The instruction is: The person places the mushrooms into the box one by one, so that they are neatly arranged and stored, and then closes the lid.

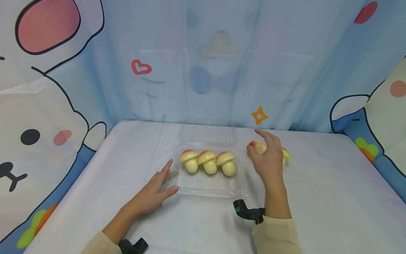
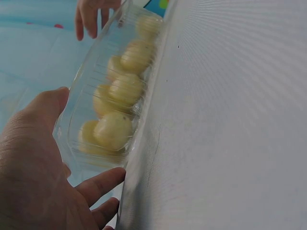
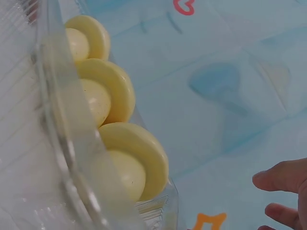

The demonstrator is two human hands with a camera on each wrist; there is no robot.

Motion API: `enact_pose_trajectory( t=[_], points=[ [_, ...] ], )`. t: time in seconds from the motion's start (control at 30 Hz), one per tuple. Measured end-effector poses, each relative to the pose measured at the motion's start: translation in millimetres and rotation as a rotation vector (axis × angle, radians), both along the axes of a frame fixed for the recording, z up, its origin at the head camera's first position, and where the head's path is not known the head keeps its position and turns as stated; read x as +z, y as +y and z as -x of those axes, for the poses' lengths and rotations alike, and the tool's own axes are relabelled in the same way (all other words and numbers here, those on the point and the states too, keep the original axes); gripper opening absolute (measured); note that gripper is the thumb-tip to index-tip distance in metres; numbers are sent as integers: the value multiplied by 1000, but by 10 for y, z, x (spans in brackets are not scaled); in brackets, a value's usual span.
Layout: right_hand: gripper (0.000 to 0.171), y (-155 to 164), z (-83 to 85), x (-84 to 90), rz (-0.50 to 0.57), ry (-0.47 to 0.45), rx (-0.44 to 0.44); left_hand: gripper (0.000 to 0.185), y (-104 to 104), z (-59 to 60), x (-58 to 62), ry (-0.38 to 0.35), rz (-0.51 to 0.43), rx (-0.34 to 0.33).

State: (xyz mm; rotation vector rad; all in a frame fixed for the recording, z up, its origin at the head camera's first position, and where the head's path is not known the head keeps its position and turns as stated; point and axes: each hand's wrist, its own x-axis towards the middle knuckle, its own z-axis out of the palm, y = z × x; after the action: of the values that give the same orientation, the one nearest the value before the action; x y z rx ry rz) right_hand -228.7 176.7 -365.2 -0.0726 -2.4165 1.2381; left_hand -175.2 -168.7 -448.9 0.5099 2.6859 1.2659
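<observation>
A clear plastic clamshell box (image 1: 209, 192) lies open in the middle of the table, with three yellow, pink-capped toy mushrooms (image 1: 208, 161) in a row inside. My left hand (image 1: 163, 181) rests flat on the table with straight fingers against the box's left side; the left wrist view shows the palm (image 2: 33, 163) beside the box wall (image 2: 76, 105). My right hand (image 1: 264, 151) arches over a loose mushroom (image 1: 257, 145) right of the box, thumb beside it, forefinger raised. Another loose mushroom (image 1: 286, 154) peeks out behind that hand. In the right wrist view my fingertips (image 3: 283, 177) hang free.
The table (image 1: 333, 197) wears a pale cloth and is enclosed by a blue cartoon-print curtain (image 1: 222, 63) at the back and both sides. The box's lid (image 1: 207, 134) lies flat behind it. Small black camera mounts sit at both wrists.
</observation>
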Motion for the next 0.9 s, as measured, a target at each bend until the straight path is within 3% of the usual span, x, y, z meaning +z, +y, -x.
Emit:
enact_pose_trajectory(
  t=[0.3, 0.9],
  points=[
    [52, 45, 6, -4, 40, -17, -128, 88, 0, -3, -2, -8, -4, 4],
    [52, 128, 7, -9, 119, 35, -233, 88, 3, 2, 8, -14, -13, 6]
  ],
)
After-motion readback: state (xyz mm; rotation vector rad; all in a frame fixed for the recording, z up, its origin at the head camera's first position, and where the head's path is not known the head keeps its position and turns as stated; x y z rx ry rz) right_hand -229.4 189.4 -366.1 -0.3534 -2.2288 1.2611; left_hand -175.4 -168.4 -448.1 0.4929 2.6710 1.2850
